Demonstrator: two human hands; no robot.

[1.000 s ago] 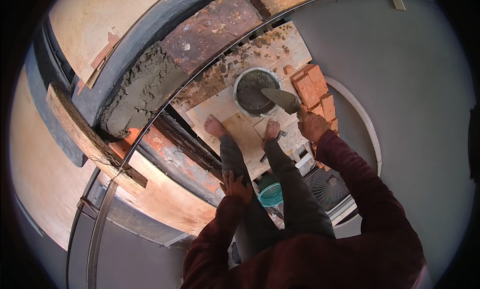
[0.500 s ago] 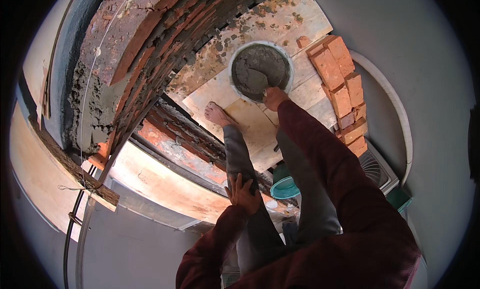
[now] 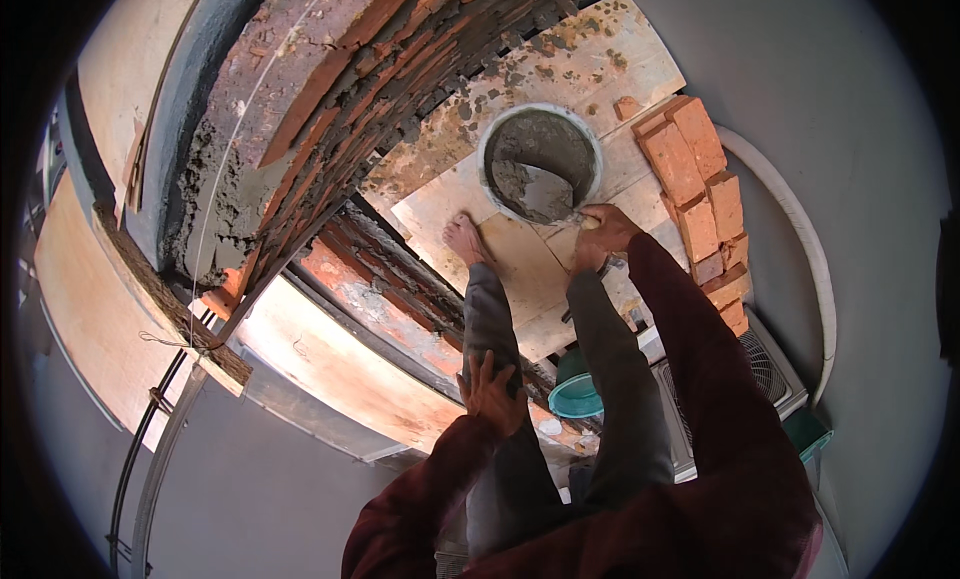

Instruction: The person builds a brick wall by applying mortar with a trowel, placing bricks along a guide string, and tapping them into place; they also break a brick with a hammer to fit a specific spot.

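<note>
My right hand (image 3: 607,226) grips the handle of a metal trowel (image 3: 547,197), whose blade is down in the grey mortar inside a round bucket (image 3: 483,159). The bucket stands on pale, stained boards (image 3: 505,249), close to my bare feet. My left hand (image 3: 492,394) lies open on my left leg, fingers spread over the dark grey trouser cloth.
A stack of orange bricks (image 3: 685,164) lies right of the bucket, near an air-conditioning unit (image 3: 760,369) and a pale hose (image 3: 815,239). To the left rises unfinished brickwork (image 3: 330,99) with a string, wooden planks (image 3: 140,279) and plywood. A teal tub (image 3: 577,399) sits below.
The view has swung toward the brickwork's side. My right hand has lowered the trowel from above the bucket into the mortar. My left hand stays on my leg.
</note>
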